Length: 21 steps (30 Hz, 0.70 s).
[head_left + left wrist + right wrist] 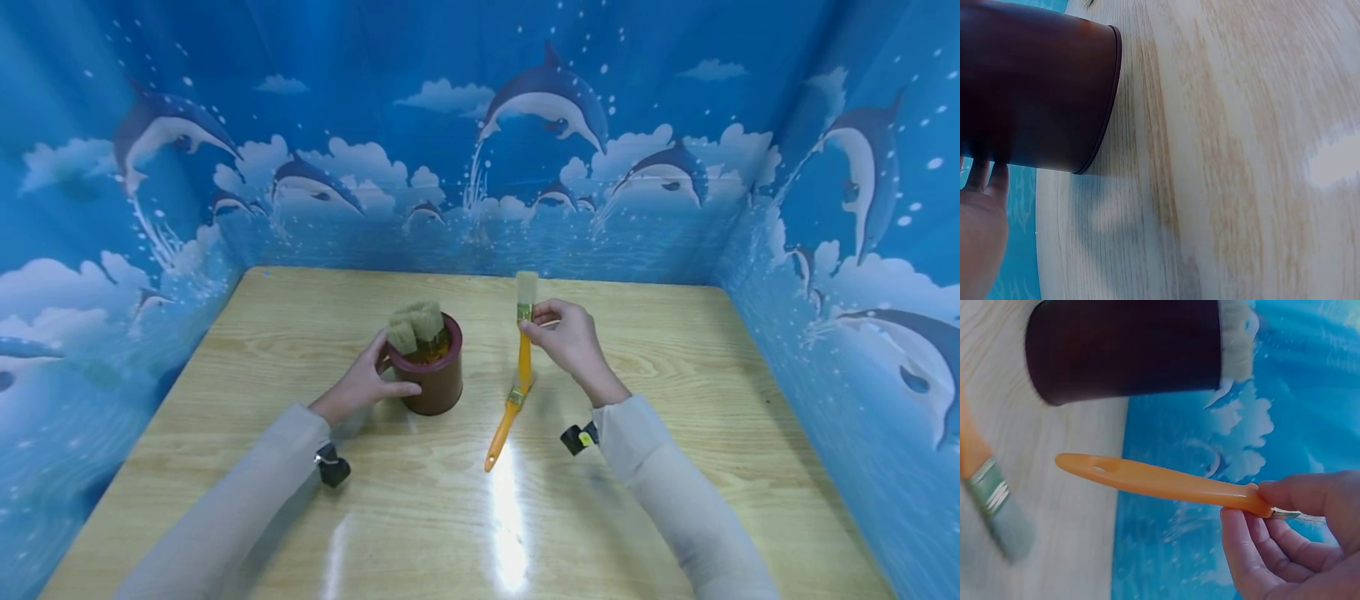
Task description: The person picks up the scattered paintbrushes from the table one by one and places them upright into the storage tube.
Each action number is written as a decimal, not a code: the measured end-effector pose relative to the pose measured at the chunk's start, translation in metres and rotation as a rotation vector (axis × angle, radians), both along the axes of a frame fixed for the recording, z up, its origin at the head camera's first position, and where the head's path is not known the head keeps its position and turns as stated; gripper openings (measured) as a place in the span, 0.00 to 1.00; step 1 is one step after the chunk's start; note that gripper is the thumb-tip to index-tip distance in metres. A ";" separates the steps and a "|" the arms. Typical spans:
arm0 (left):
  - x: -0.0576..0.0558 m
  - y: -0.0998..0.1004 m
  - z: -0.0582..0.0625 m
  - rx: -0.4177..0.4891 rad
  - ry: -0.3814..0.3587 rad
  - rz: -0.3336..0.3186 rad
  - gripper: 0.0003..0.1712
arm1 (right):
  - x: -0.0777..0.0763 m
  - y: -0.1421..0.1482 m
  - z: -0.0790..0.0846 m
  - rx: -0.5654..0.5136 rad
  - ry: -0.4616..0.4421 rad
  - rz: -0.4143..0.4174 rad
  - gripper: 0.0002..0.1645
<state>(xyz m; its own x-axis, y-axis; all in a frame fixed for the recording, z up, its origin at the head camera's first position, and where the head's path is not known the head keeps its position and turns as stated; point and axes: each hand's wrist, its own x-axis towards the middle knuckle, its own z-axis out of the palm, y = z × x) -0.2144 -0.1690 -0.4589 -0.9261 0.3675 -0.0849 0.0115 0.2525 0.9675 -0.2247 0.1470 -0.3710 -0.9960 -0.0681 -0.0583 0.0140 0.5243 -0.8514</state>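
A brown cylindrical pot (442, 385) stands on the table, with several pale-bristled brushes (415, 325) in it, bristles up. My left hand (366, 381) grips the pot's left side, thumb across its front. In the left wrist view, fingers (997, 181) touch the dark wall of the pot (1035, 87). My right hand (567, 337) pinches an orange-handled paintbrush (524, 358) near its metal band, bristles upward. The right wrist view shows this paintbrush (1160, 482) raised off the table. A second orange paintbrush (502, 435) lies on the table, handle toward me.
The pale wood table (675, 483) ends at blue dolphin-printed curtains (420, 200) behind and on both sides. Light glares off the table's front middle. Small dark devices (332, 467) are strapped to both wrists.
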 end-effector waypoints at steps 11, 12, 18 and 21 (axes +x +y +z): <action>0.001 0.000 0.001 0.010 -0.012 0.003 0.62 | 0.011 -0.026 0.027 -0.076 0.068 0.041 0.14; 0.001 0.000 0.001 0.010 -0.012 0.004 0.62 | 0.012 -0.028 0.029 -0.083 0.077 0.048 0.14; 0.001 0.000 0.001 0.001 -0.011 0.001 0.62 | 0.018 -0.038 0.038 -0.136 0.135 0.087 0.17; 0.001 0.000 0.001 0.002 -0.008 0.000 0.62 | 0.019 -0.042 0.042 -0.168 0.182 0.109 0.18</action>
